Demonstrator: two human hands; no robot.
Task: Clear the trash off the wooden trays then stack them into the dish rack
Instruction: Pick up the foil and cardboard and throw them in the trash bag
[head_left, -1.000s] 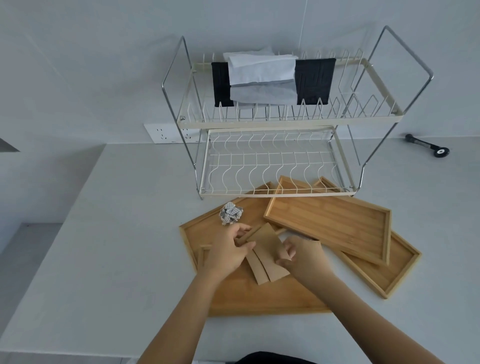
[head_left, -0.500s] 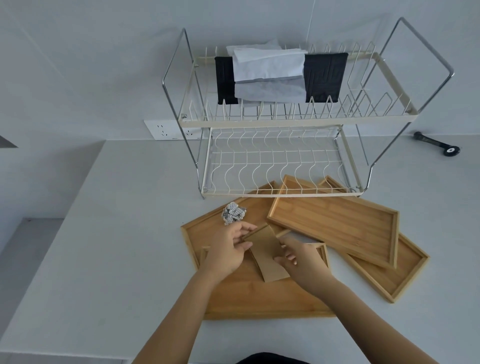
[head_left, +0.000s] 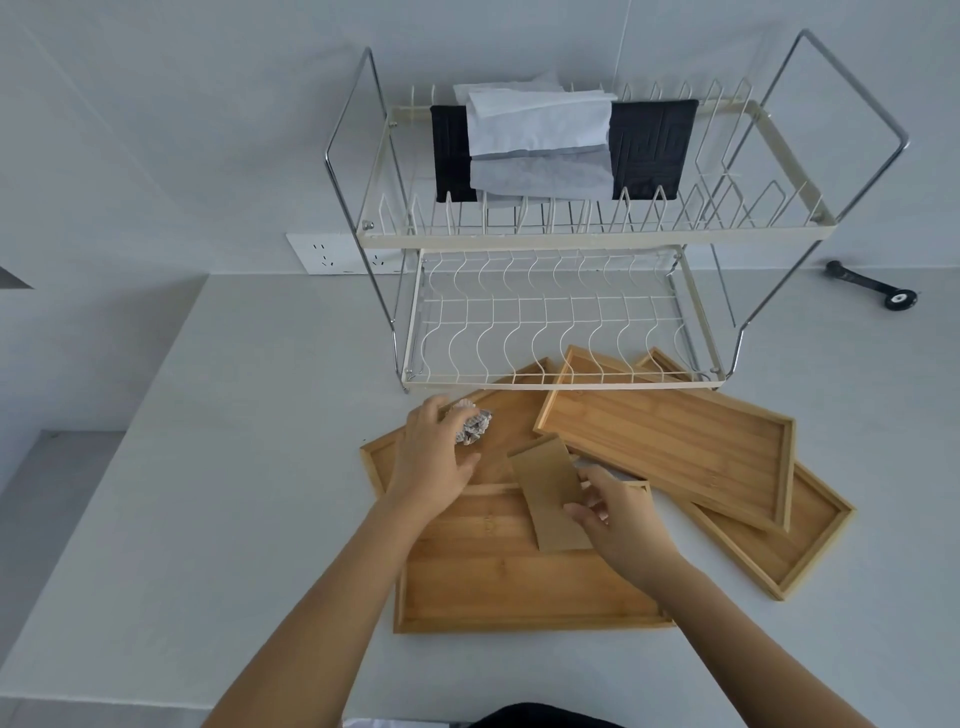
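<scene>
Bare forearms, no sleeves; dark garment (head_left: 545, 719) below.

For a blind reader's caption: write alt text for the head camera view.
A person's right hand holds a brown cardboard piece while the left hand reaches onto a crumpled paper ball, over four overlapping wooden trays on a white counter. Behind them stands a two-tier dish rack, its top tier holding folded dark and white cloths.

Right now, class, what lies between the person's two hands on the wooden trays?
In the head view, a flat brown cardboard piece lies between left hand and right hand; the right pinches it.
</scene>
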